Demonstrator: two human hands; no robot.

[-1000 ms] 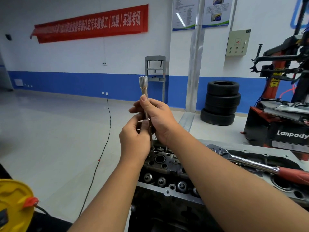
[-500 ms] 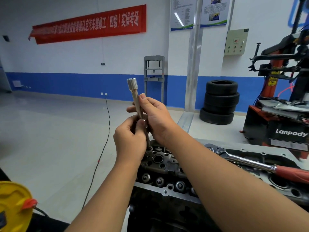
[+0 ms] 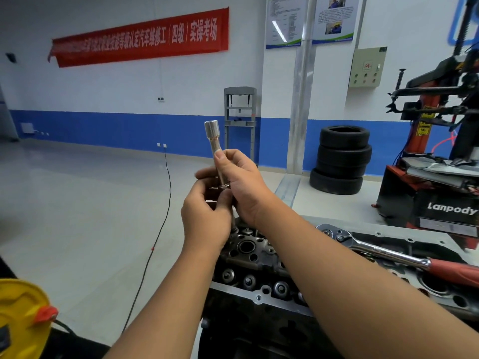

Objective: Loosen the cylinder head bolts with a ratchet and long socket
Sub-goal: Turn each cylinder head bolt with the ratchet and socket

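Both hands up at chest height, above the near-left end of the cylinder head [image 3: 248,252]. Right hand [image 3: 246,187] grips the long socket [image 3: 215,146] mid-shaft, thumb laid up along it, fingers curled round behind. Socket stands near upright, tilted slightly left at the top, wide end up, clear of the fist. Left hand [image 3: 204,216] sits just below and touching the right, fingers curled in on the socket's lower part; a shiny ring shows between the two hands at the join. Lower end of the shaft pokes out under the hands, close above the head; can't tell if it touches a bolt.

Ratchet [image 3: 373,251] lies loose on the engine's top face, right of the arms, w/ chrome head toward the hands and red grip running off the right edge. No hand on it. Several head bolts [image 3: 248,281] visible in a row along the near edge of the head, w/ washers, seated.

Surroundings: stack of tyres [image 3: 340,159] against the blue-banded wall, tyre changer [image 3: 440,151] far right marked "Lanpody", red banner [image 3: 140,35] high on the wall, grey press frame [image 3: 240,120] behind the socket, black cable [image 3: 158,229] across the floor, yellow object [image 3: 20,320] bottom left corner.
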